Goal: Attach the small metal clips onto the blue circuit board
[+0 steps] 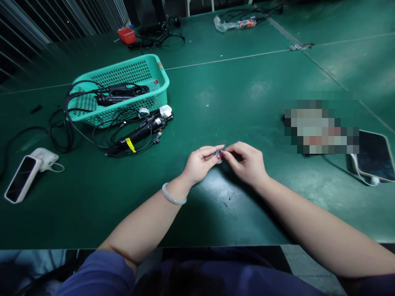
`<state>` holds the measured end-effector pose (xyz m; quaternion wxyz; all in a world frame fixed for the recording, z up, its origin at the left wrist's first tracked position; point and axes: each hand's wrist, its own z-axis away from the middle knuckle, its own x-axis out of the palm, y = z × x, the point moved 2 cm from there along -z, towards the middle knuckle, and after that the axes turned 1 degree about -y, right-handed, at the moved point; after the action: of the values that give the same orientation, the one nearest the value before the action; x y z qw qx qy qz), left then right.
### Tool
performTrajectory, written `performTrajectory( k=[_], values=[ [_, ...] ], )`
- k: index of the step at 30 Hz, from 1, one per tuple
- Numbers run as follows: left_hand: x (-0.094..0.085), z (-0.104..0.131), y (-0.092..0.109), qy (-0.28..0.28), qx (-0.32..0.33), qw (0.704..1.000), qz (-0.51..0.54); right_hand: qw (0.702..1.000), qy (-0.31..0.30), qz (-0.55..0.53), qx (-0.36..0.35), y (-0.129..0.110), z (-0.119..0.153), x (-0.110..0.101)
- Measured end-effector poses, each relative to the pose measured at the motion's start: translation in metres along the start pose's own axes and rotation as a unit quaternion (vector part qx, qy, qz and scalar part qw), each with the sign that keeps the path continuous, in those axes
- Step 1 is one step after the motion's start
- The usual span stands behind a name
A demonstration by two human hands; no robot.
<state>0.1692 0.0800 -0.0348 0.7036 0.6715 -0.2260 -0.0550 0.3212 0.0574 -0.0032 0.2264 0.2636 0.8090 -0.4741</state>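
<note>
Over the middle of the green table, my left hand (200, 164) pinches a small dark piece with light markings (218, 152) between thumb and fingers. Its exact kind is too small to make out. From the other side my right hand (245, 161) reaches in, thumb and index fingertips closed at the right edge of the same piece. Both sets of fingertips nearly meet and cover much of it. A pale bangle (174, 195) circles my left wrist.
On the left stands a green plastic basket (163, 88) with black cabled tools; another black tool (135, 135) lies before it. A white device (23, 176) is far left. A phone (375, 156) with a white cable lies right, beside a blurred-out item (317, 129). A red bin (126, 35) is behind.
</note>
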Motion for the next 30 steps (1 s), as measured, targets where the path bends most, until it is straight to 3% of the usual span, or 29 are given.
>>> performTrajectory(
  k=[12,30],
  values=[
    [-0.0014,-0.0011,-0.0014,-0.004,0.021,0.999,-0.029,1.0,0.015,-0.013,-0.001,0.0005,-0.0009,-0.0002],
    [-0.0024,0.0006,-0.0021,-0.009,0.017,0.998,-0.053,0.998,0.005,0.055,-0.039,-0.0007,-0.0007,-0.002]
  ],
)
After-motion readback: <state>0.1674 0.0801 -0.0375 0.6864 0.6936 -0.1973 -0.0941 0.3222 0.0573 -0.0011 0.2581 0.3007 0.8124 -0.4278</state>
